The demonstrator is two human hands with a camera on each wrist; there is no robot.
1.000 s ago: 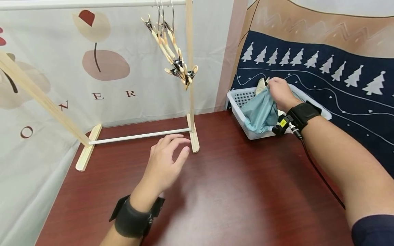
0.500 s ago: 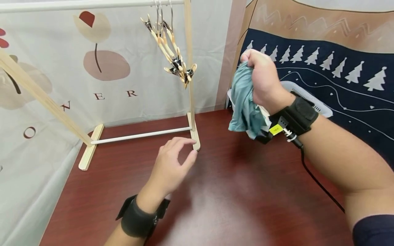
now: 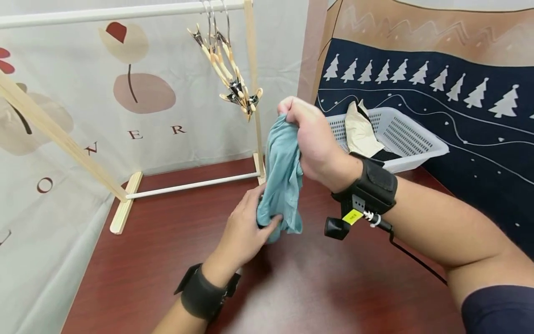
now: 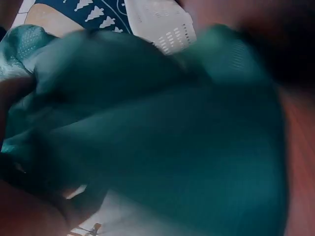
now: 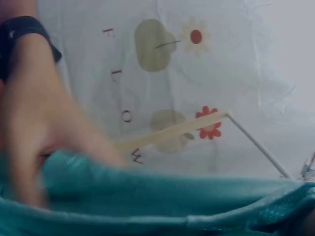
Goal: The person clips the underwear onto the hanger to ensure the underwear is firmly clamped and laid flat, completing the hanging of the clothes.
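Right hand [image 3: 314, 141] grips the top of a teal cloth [image 3: 283, 176], fingers curled tight round the bunched fabric, holding it above the desk [image 3: 167, 260] centre. Left hand [image 3: 246, 229] pinches the cloth's lower end, thumb and fingers closed on it. The cloth hangs between both hands. Basket [image 3: 417, 148] sits at 2 o'clock, a beige item [image 3: 360, 132] inside. Rack [image 3: 125, 204] stands at 11 o'clock, hangers [image 3: 227, 76] on its rail.

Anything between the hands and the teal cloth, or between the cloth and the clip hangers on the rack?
Nothing between: the right hand grips the teal cloth garment at its top and the left hand holds its lower end. Open air separates it from the wooden clip hangers up on the white rail.
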